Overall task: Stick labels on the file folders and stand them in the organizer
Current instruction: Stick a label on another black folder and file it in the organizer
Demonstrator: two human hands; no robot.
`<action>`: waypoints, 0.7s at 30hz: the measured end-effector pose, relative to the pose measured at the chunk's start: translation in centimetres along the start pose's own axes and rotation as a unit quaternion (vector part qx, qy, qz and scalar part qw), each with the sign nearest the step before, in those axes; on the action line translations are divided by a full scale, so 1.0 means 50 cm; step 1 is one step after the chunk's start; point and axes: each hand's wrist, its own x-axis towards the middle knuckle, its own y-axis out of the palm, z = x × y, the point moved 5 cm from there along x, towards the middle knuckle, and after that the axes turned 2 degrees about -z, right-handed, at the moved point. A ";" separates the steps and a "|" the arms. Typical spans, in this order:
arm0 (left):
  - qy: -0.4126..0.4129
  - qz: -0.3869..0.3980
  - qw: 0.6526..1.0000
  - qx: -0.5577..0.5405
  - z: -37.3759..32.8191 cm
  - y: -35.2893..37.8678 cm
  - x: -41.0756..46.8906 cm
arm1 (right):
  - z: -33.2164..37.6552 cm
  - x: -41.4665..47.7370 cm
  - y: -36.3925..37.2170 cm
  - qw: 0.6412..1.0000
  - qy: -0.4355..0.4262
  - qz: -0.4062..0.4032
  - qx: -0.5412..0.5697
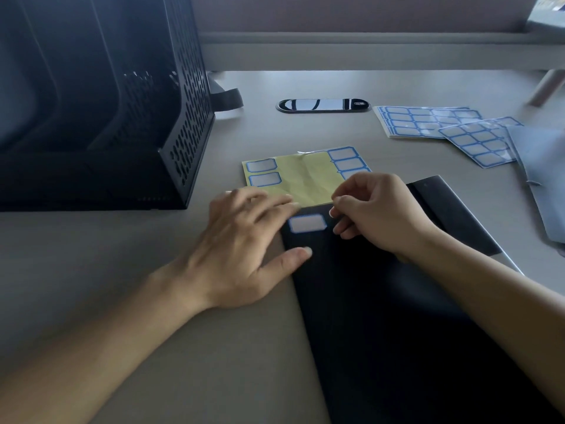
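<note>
Left hand [241,240]: spread flat on black plastic folder [382,316].
Right hand [376,212]: curled; grip unclear.
Folder: light, bendy; best held by edge.

Organizer [107,102] top beyond frame edge

Left hand [244,249] and right hand [376,215] show bare forearms and short nails.

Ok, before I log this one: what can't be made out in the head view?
Right hand: its curled fingers hide whether it pinches anything.
Organizer: interior too dark, cut by the left and top edges; folders inside cannot be told.
Yellow backing sheet: near edge hidden by left hand and right.
Grey folder: cut off by the right edge.
Label on the black folder: any writing too blurred to read.
</note>
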 end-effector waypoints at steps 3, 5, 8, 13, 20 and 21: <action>0.012 -0.025 1.000 -0.003 0.015 -0.007 -0.008 | -0.001 -0.005 -0.001 0.998 -0.031 0.022 -0.055; 0.040 -0.027 0.999 0.000 0.011 -0.002 -0.007 | 0.017 -0.019 0.000 0.981 -0.129 0.023 -0.140; 0.067 -0.027 0.997 0.007 0.005 0.005 -0.003 | 0.041 -0.048 0.016 0.911 -0.264 0.048 -0.313; 0.041 -0.007 0.999 -0.018 0.007 0.002 0.003 | 0.034 -0.059 0.024 0.849 -0.244 0.146 -0.446; 0.029 0.025 0.999 -0.026 0.004 0.003 -0.001 | 0.033 -0.081 0.014 0.816 -0.216 0.202 -0.497; 0.030 0.032 0.999 -0.016 0.003 0.005 -0.001 | 0.037 -0.089 0.017 0.814 -0.219 0.200 -0.499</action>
